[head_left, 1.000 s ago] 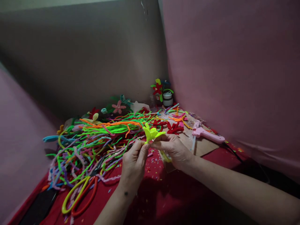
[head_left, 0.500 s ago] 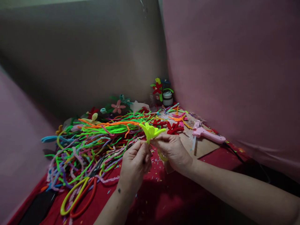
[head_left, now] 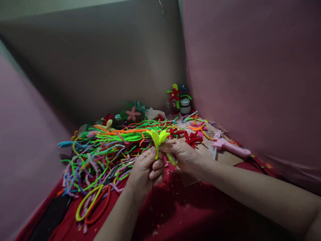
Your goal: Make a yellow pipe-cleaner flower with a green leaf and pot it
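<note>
A bright yellow pipe-cleaner flower (head_left: 157,136) stands upright between my hands, its petals spread at the top. My left hand (head_left: 145,169) is closed, thumb and fingertips pinching the flower's short stem from below. From the right, my right hand (head_left: 184,155) has its fingertips pressed against the flower's base. Tucked under those fingers is a yellowish curved thing (head_left: 172,159), partly hidden, whose kind I cannot make out. Behind the left hand lies a heap of coloured pipe cleaners (head_left: 117,140).
Scissors (head_left: 93,204) with one yellow and one red handle lie front left, near a dark flat object (head_left: 50,217). A pink glue gun (head_left: 230,147) rests on cardboard (head_left: 223,157) at right. Red flowers (head_left: 193,139) lie behind my right hand; a lidded jar (head_left: 185,105) stands at the back.
The flower has turned, showing its petals more upright and its stem lower in the left fingers. The whole scene has shifted slightly right in view.
</note>
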Demonstrator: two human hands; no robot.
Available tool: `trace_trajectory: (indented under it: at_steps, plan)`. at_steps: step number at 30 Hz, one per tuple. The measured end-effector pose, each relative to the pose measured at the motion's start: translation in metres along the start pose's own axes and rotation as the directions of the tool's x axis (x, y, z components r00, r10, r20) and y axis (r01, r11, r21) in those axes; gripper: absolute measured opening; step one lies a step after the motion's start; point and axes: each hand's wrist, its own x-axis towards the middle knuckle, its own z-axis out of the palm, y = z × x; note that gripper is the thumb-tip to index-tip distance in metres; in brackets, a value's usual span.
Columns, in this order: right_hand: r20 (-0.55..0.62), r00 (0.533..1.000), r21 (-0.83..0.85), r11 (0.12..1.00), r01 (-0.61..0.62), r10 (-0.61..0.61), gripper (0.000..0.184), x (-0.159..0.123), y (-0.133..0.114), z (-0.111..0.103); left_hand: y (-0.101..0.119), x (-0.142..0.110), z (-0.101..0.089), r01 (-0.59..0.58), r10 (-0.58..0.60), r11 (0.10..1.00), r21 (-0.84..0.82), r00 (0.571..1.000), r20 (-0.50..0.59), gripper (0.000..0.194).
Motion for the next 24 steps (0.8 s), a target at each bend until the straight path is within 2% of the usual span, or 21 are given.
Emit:
trace_trajectory:
  at_steps: [2,5,7,9,12,15,17,19,21,22,24]
  plan:
    - [-0.002,1.000,0.015,1.000,0.017,-0.017,0.024,0.005,0.005,-0.002,0.000,0.000,0.000,-0.081,0.109,0.971,0.223,0.987,-0.116,0.029]
    - [-0.039,0.998,0.040,0.998,0.053,-0.051,0.025,0.009,0.012,-0.005,-0.003,0.000,0.000,-0.155,0.322,0.799,0.580,0.926,-0.196,0.029]
    - [-0.051,0.996,0.046,0.996,0.074,-0.072,0.026,0.009,0.014,-0.007,-0.005,0.000,0.001,-0.154,0.377,0.739,0.656,0.901,-0.214,0.028]
    - [-0.044,0.996,0.038,0.996,0.080,-0.079,0.027,0.007,0.012,-0.006,-0.005,0.000,0.003,-0.138,0.336,0.790,0.598,0.913,-0.233,0.028]
    - [-0.020,0.998,0.024,0.998,0.056,-0.055,0.028,0.003,0.005,-0.003,-0.004,0.000,0.004,-0.078,0.166,0.934,0.348,0.959,-0.229,0.028]
    - [0.016,1.000,0.014,1.000,0.022,-0.022,0.024,0.000,0.001,0.000,-0.003,0.001,0.001,-0.002,0.012,0.997,0.082,0.993,-0.119,0.028]
    - [0.019,0.999,0.024,0.999,0.026,-0.026,0.021,0.000,0.001,-0.001,-0.003,0.001,-0.001,0.043,-0.042,0.999,0.022,0.998,-0.049,0.029]
    - [0.011,0.999,0.048,0.998,0.043,-0.044,0.022,0.001,0.003,-0.003,-0.002,0.002,0.000,0.027,-0.019,0.991,0.130,0.998,-0.066,0.029]
    - [-0.016,0.998,0.052,0.997,0.059,-0.059,0.025,0.002,0.006,-0.006,-0.004,0.002,0.002,-0.038,0.101,0.931,0.363,0.983,-0.154,0.025]
    - [-0.039,0.997,0.043,0.996,0.074,-0.072,0.027,0.002,0.007,-0.006,-0.005,0.002,0.003,-0.079,0.198,0.866,0.494,0.961,-0.191,0.022]
    - [-0.079,0.991,0.018,0.994,0.105,-0.103,0.028,0.002,0.009,-0.007,-0.008,0.002,0.004,-0.136,0.403,0.677,0.723,0.891,-0.209,0.017]
